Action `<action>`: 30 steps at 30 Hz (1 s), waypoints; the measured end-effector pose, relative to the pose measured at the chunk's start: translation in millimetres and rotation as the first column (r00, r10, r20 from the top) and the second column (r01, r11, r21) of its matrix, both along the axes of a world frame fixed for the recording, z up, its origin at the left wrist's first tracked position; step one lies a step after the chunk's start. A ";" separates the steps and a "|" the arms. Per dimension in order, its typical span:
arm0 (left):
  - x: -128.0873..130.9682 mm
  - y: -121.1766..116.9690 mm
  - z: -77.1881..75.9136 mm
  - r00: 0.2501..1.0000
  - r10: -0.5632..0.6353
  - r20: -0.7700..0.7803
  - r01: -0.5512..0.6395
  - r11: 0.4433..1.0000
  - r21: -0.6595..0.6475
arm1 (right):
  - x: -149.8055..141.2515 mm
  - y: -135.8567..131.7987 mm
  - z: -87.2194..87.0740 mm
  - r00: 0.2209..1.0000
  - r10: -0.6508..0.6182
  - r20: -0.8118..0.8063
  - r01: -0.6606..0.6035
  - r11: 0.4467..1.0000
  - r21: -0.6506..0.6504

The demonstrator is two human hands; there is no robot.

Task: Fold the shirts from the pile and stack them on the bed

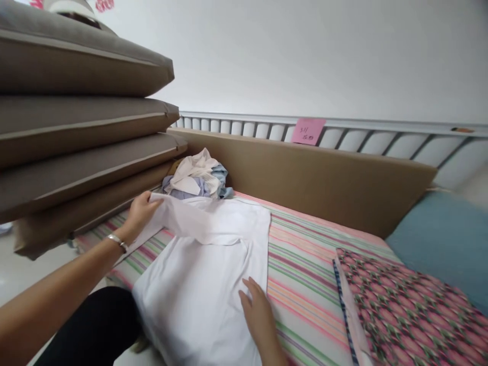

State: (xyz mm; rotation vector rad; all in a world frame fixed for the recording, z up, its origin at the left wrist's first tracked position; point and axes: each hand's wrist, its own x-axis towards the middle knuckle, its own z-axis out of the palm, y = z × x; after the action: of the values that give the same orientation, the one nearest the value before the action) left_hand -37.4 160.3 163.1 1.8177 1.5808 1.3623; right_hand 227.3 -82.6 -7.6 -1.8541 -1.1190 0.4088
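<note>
A white shirt (198, 290) lies spread on a striped bed sheet (297, 264), its lower part reaching over the near edge. My left hand (142, 212) pinches a sleeve of it and lifts it off the bed at the far left. Over the right side of the shirt is my right hand (256, 307), its fingers apart and holding nothing. Whether it touches the cloth I cannot tell. Just beyond the shirt sits a crumpled pile of white and blue clothes (198, 175).
Thick brown cushions (84, 117) are stacked high on the left. A brown padded board (305, 178) runs along the wall side, with a pink note (308, 131) above it. Patterned folded fabric (415, 310) and a blue pillow (442, 239) lie at right.
</note>
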 end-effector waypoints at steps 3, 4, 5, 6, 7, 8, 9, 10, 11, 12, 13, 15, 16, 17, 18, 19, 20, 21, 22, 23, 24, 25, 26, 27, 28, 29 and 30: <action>22.2 -45.9 36.0 0.963 -0.107 -0.246 0.167 0.956 0.241 | 2.8 -0.8 11.8 0.984 -0.034 -0.175 0.042 0.998 0.042; 30.5 -68.0 37.6 0.933 -0.149 -0.327 0.241 0.935 0.261 | 3.3 -1.4 15.9 0.964 -0.051 -0.262 0.065 0.997 0.047; 38.5 -91.8 32.7 0.892 -0.217 -0.398 0.339 0.902 0.269 | 3.6 -2.1 19.8 0.925 -0.064 -0.375 0.089 0.995 0.050; 46.0 -116.1 21.5 0.832 -0.298 -0.468 0.454 0.851 0.265 | 3.6 -2.9 23.2 0.858 -0.069 -0.508 0.110 0.993 0.052; 52.6 -139.4 5.0 0.757 -0.383 -0.529 0.569 0.784 0.247 | 3.4 -3.9 25.9 0.761 -0.066 -0.646 0.131 0.990 0.053; 58.3 -160.5 -15.0 0.677 -0.452 -0.581 0.660 0.722 0.207 | 2.9 -4.9 27.9 0.637 -0.054 -0.769 0.146 0.988 0.051; 63.1 -178.5 -36.7 0.605 -0.499 -0.620 0.717 0.679 0.154 | 2.1 -5.8 29.0 0.508 -0.036 -0.860 0.152 0.987 0.048; 67.3 -192.8 -57.7 0.554 -0.530 -0.642 0.747 0.656 0.103 | 1.0 -6.4 29.3 0.398 -0.020 -0.917 0.149 0.988 0.043; 70.7 -203.4 -76.3 0.521 -0.556 -0.648 0.770 0.634 0.075 | -0.6 -6.7 28.7 0.320 -0.008 -0.947 0.131 0.991 0.036; 73.6 -210.6 -91.0 0.499 -0.574 -0.649 0.782 0.621 0.051 | -2.5 -6.6 27.6 0.281 0.009 -0.960 0.102 0.994 0.040; 75.9 -214.9 -100.8 0.483 -0.591 -0.646 0.792 0.610 0.033 | -4.7 -6.0 26.1 0.276 0.025 -0.961 0.072 0.996 0.047; 77.6 -218.1 -105.6 0.466 -0.616 -0.635 0.802 0.597 0.010 | -9.4 -3.9 23.6 0.340 0.048 -0.939 0.043 0.997 0.067; 76.9 -218.6 -101.8 0.461 -0.626 -0.629 0.806 0.591 0.003 | -11.6 -2.6 23.3 0.390 0.059 -0.919 0.045 0.996 0.083; 75.3 -219.3 -95.6 0.460 -0.632 -0.623 0.810 0.586 0.004 | -13.6 -1.4 23.9 0.445 0.070 -0.893 0.055 0.993 0.105; 73.0 -220.6 -88.5 0.460 -0.638 -0.618 0.817 0.576 0.013 | -15.1 -0.6 25.5 0.502 0.079 -0.861 0.067 0.989 0.130; 70.5 -222.7 -81.9 0.454 -0.644 -0.615 0.827 0.562 0.022 | -16.1 -0.4 27.7 0.564 0.086 -0.822 0.079 0.985 0.157; 67.9 -225.5 -77.4 0.436 -0.653 -0.620 0.843 0.538 0.027 | -16.5 -0.9 30.3 0.631 0.094 -0.770 0.085 0.978 0.189; 65.8 -228.8 -75.6 0.406 -0.662 -0.630 0.863 0.504 0.026 | -16.2 -2.0 32.5 0.700 0.097 -0.708 0.086 0.972 0.217; 64.2 -232.3 -77.1 0.368 -0.670 -0.645 0.882 0.470 0.015 | -15.1 -3.5 33.9 0.765 0.095 -0.637 0.078 0.968 0.238; 63.2 -235.9 -81.4 0.327 -0.675 -0.661 0.897 0.442 -0.008 | -13.4 -5.3 34.0 0.818 0.090 -0.568 0.063 0.968 0.244; 62.7 -239.3 -87.8 0.288 -0.679 -0.676 0.904 0.424 -0.041 | -11.1 -7.0 32.7 0.856 0.084 -0.510 0.039 0.973 0.225; 62.7 -242.7 -95.2 0.250 -0.681 -0.688 0.907 0.413 -0.078 | -8.5 -8.4 30.2 0.880 0.073 -0.470 0.014 0.984 0.179; 63.0 -246.0 -102.0 0.218 -0.684 -0.696 0.905 0.409 -0.117 | -5.9 -9.4 27.1 0.893 0.056 -0.446 -0.008 0.994 0.110; 63.1 -249.3 -107.0 0.187 -0.693 -0.696 0.898 0.409 -0.166 | -3.7 -10.1 24.0 0.900 0.041 -0.433 -0.027 0.999 0.037; 63.0 -252.5 -109.3 0.151 -0.708 -0.690 0.889 0.402 -0.218 | -2.1 -10.6 21.8 0.900 0.033 -0.435 -0.048 0.999 -0.023; 62.4 -255.5 -108.4 0.116 -0.725 -0.679 0.882 0.389 -0.265 | -1.4 -11.1 21.1 0.895 0.035 -0.445 -0.067 0.996 -0.056; 61.4 -257.9 -104.4 0.086 -0.743 -0.663 0.876 0.373 -0.305 | -1.7 -12.0 22.3 0.889 0.047 -0.455 -0.084 0.995 -0.060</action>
State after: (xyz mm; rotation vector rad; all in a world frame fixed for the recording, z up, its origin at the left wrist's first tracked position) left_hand 24.0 -97.6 58.7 2.8659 0.2457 0.1404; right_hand 225.5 -94.6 14.7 -1.6682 -0.8510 0.8878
